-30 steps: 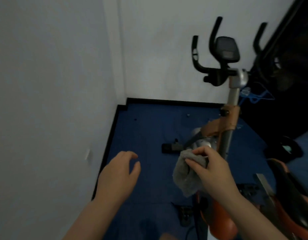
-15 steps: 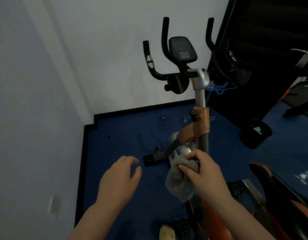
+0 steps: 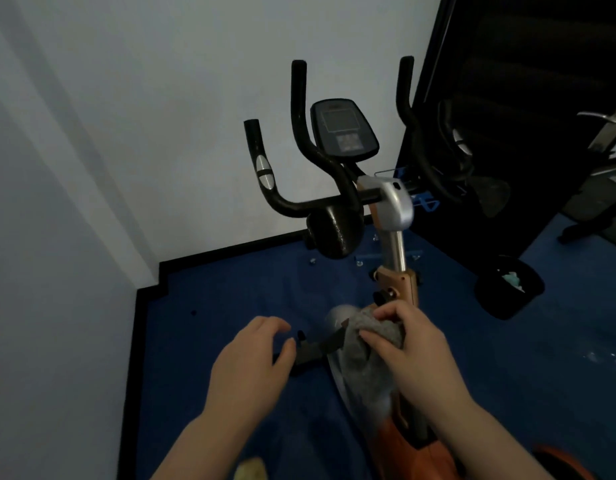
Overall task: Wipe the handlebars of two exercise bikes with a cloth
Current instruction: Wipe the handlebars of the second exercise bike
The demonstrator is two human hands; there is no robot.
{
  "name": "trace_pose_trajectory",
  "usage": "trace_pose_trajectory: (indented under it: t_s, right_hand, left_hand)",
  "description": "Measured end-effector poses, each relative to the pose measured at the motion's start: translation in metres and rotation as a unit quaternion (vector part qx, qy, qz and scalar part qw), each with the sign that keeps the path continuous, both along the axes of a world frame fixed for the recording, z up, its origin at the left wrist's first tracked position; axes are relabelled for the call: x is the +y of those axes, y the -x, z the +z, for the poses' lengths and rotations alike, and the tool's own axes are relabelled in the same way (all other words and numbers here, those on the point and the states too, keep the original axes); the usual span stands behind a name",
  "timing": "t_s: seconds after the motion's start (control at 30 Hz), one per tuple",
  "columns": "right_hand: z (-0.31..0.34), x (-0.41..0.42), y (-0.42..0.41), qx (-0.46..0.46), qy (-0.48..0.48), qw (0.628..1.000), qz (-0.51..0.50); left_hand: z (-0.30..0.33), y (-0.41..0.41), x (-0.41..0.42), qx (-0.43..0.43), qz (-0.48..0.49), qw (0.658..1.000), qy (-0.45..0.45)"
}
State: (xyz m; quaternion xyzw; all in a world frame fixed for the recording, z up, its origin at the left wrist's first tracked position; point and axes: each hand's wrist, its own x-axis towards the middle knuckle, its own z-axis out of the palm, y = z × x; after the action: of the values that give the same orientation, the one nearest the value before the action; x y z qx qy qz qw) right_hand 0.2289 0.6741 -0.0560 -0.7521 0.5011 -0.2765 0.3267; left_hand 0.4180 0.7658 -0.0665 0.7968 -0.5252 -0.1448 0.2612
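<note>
Fig.: R hand (image 3: 417, 355) pinches grey cloth (image 3: 368, 348) low by bike post, L hand (image 3: 251, 362) empty w/ fingers loosely curled; handlebars (image 3: 299, 140) above untouched, so wiping apparently not yet begun.

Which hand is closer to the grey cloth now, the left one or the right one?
Right. The right hand grips the grey cloth itself, fingers pinched on its top. The left hand hangs open to the cloth's left, apart from it and holding nothing.
</note>
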Motion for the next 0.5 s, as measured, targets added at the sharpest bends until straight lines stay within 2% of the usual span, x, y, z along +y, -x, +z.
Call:
trace_pose_trajectory:
  t_s: [0.27, 0.4, 0.5]
  right_hand:
    - [0.014, -0.057, -0.047, -0.031, 0.010, 0.995, -0.090]
    - [0.030, -0.080, -0.072, -0.056, 0.037, 0.989, -0.134]
    - [0.042, -0.098, -0.092, -0.071, 0.056, 0.986, -0.140]
  left_hand:
    - [0.013, -0.073, -0.090, -0.019, -0.075, 0.997, 0.012]
    - [0.021, -0.104, -0.130, 0.030, -0.097, 0.994, 0.041]
    - [0.019, -0.105, -0.150, 0.111, -0.121, 0.985, 0.054]
